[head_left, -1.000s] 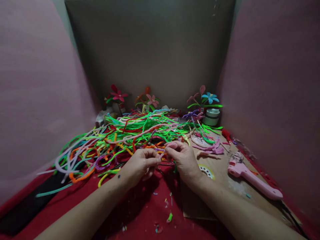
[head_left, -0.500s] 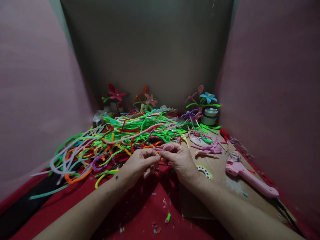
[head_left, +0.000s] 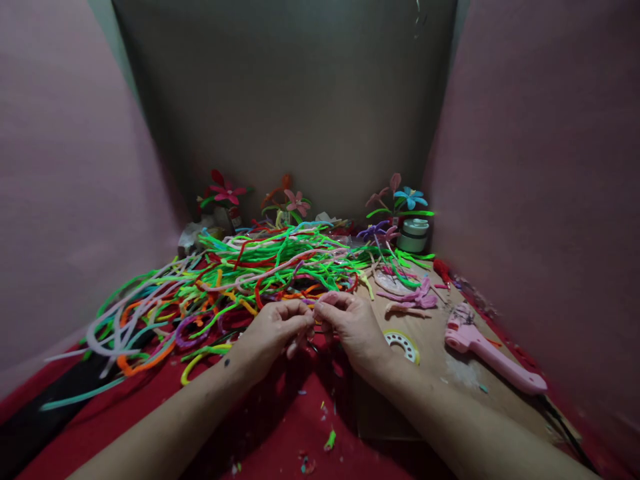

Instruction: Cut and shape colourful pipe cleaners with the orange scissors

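My left hand (head_left: pixel 280 327) and my right hand (head_left: pixel 353 323) meet in the middle, thumbs and forefingers pinched fingertip to fingertip. Between them is a small, fuzzy pink pipe cleaner piece (head_left: pixel 327 298), showing at the right fingertips; the fingers hide most of it. Both hands are closed, held above the red cloth (head_left: pixel 280 413). Just beyond them lies a large tangled heap of pipe cleaners (head_left: pixel 285 257), mostly green, with red, pink, orange and white ones. A white spool ring with holes (head_left: pixel 406 343) lies beside my right wrist.
On the brown board (head_left: pixel 435 390) at right rest a pink glue gun (head_left: pixel 493 353) with a cord and a purple-pink pipe cleaner flower (head_left: pixel 423 293). A pale green jar (head_left: pixel 414 235) and finished flowers (head_left: pixel 227 193) stand at the back. Pink walls flank both sides.
The view has shifted slightly, so most things sit a little further left. My hands stay pinched together; less of the pink piece shows above the right fingers.
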The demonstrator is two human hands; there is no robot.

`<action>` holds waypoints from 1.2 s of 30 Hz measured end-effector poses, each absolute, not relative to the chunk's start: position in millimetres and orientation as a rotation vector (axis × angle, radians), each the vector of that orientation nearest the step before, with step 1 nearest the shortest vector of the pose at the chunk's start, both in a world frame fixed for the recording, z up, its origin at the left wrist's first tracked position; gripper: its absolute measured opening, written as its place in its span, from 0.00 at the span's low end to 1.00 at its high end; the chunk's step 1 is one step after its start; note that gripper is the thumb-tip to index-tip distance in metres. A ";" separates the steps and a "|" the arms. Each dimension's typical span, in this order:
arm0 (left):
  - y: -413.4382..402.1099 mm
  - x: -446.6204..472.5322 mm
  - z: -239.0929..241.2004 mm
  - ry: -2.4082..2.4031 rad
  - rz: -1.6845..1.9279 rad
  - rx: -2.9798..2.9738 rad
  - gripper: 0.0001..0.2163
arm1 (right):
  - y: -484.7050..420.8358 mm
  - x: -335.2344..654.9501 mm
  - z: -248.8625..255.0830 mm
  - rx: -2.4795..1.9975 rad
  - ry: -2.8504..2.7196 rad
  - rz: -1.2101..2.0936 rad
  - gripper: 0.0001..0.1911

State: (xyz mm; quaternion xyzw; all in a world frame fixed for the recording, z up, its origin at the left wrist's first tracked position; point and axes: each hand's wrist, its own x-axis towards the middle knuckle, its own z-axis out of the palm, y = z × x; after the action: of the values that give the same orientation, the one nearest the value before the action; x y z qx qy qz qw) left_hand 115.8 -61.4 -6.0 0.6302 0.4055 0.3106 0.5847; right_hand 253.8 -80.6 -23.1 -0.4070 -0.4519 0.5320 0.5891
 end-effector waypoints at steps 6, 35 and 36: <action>-61.6 116.5 -4.1 0.943 0.713 1.512 0.11 | -80.1 252.5 -24.8 -0.936 -1.030 1.260 0.09; -57.9 113.9 -9.0 0.952 0.708 1.535 0.10 | -79.8 253.5 -23.2 -0.950 -1.014 1.231 0.07; -58.1 113.8 -8.7 0.955 0.708 1.525 0.09 | -79.7 253.8 -22.9 -0.944 -1.010 1.236 0.07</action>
State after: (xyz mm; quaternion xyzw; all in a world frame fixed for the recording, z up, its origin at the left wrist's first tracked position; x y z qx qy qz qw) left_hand 113.8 -58.1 -8.7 0.6492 0.4066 0.3013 0.5678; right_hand 253.8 -79.7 -22.9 -0.4072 -0.4356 0.5333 0.6001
